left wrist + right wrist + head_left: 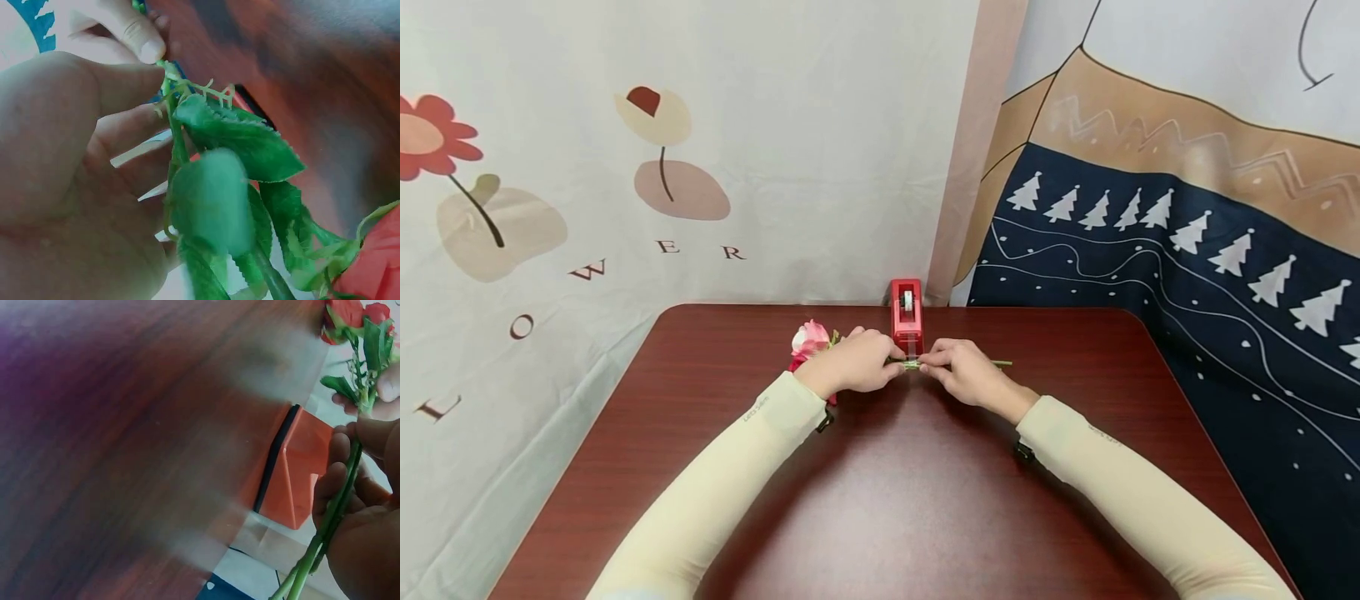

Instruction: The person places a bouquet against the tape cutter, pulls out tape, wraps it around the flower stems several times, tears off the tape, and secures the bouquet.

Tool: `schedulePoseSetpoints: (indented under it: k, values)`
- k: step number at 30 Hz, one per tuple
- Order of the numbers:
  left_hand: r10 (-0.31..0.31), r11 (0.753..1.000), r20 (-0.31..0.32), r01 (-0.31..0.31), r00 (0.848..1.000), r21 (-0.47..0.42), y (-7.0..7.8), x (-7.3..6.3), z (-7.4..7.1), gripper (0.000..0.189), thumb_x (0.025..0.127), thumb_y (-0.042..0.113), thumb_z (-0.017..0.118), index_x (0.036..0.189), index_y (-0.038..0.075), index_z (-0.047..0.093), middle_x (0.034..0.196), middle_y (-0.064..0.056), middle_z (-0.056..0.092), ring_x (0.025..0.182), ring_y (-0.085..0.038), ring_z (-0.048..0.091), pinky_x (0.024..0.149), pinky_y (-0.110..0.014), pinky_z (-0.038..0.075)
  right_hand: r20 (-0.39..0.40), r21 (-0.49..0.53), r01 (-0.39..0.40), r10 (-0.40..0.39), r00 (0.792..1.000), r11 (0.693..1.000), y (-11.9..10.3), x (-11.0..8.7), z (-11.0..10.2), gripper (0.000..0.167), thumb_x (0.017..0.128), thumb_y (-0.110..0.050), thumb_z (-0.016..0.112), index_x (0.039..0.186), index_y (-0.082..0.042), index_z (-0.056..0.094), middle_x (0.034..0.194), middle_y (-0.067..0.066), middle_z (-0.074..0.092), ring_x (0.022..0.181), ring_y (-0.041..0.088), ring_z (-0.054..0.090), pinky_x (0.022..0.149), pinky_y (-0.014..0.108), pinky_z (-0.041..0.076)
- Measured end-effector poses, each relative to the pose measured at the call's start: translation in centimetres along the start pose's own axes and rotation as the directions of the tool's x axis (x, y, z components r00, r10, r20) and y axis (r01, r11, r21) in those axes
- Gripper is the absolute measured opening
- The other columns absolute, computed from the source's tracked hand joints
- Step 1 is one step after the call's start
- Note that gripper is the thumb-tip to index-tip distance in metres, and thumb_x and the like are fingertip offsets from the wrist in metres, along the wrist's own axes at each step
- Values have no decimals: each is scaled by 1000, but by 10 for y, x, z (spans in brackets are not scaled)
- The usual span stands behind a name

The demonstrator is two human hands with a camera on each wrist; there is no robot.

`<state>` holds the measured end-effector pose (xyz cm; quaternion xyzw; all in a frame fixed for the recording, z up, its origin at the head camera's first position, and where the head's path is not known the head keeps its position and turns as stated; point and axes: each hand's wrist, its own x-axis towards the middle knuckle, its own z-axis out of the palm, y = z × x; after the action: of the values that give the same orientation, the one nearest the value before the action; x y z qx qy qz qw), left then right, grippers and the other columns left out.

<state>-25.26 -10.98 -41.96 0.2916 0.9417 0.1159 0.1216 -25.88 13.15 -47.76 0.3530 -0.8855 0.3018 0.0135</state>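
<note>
A small bunch of artificial roses [809, 340], pink and red, lies across both hands with its blooms to the left. My left hand [861, 360] grips the green stems just below the leaves [244, 140]. Close beside it, the right hand [964, 371] pinches the same stems [306, 565], whose bare ends stick out to the right. Just beyond the hands stands a red tape dispenser [907, 330]. A clear strip of tape [913, 348] seems to run from it to the stems between the fingertips. Both palms hide part of the stems.
The dark red-brown table [910, 500] has rounded far corners. Behind it hang a pale curtain [820, 167] with printed flowers and a navy cloth [1075, 258] with white trees. Pale sleeves cover both forearms.
</note>
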Motion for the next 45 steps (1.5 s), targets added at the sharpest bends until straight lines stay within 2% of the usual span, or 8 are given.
schedulePoseSetpoints:
  k: [4,12,20,25,28,34,42,45]
  values:
    - [12,1000,15,-13,1000,8,0,3,-3,28,109,29,70,130,16,83,120,0,85,107,-19,75,98,-43,43,-42,-24,9,-10,999,1000,-1,-2,3,27,102,-10,79,129,-12,83,99,1,75,80,10,63,73,24,56]
    - [54,991,-36,-49,998,124,0,5,2,17,107,26,74,112,16,88,96,2,83,97,-19,72,100,-45,42,-58,-21,13,-15,998,1000,-2,-2,4,30,102,-12,79,132,-11,82,99,2,74,79,11,60,68,23,52]
    - [141,940,-128,-92,982,329,-1,3,12,16,106,27,75,99,17,86,95,1,84,102,-23,74,98,-45,44,13,29,-3,3,1000,1000,-1,5,-1,24,106,-17,75,128,-10,84,103,2,79,85,11,65,77,28,58]
    - [211,905,-204,-112,956,410,-3,-1,19,16,104,25,77,92,16,84,91,0,83,98,-23,74,93,-43,44,73,79,-52,46,996,996,5,12,-6,23,108,-21,72,125,-13,85,103,-2,81,89,10,67,87,32,61]
    - [258,879,-241,-124,935,459,-5,-1,22,17,104,23,76,90,16,84,90,0,82,97,-24,73,92,-43,44,107,95,-83,73,992,992,7,17,-10,22,109,-20,69,122,-13,85,96,-1,79,83,11,65,82,33,59]
    - [364,794,-294,-129,884,594,-9,-2,26,15,103,19,73,92,16,83,89,-1,79,93,-25,71,90,-41,44,190,105,-133,111,976,986,8,28,-15,26,112,-25,65,110,-11,86,80,7,78,69,11,62,68,30,53]
    - [448,729,-339,-119,827,674,-10,-3,29,13,102,15,73,92,13,82,88,-1,75,93,-25,67,91,-40,44,288,211,-199,134,948,957,13,33,-16,27,114,-21,60,119,-8,84,93,5,84,80,18,76,74,29,60]
    - [456,720,-349,-109,819,685,-11,-2,31,13,102,16,73,93,12,81,90,-2,75,94,-26,66,93,-41,45,332,271,-233,136,933,934,16,33,-15,30,115,-22,58,119,-7,82,95,6,84,77,19,75,72,30,61]
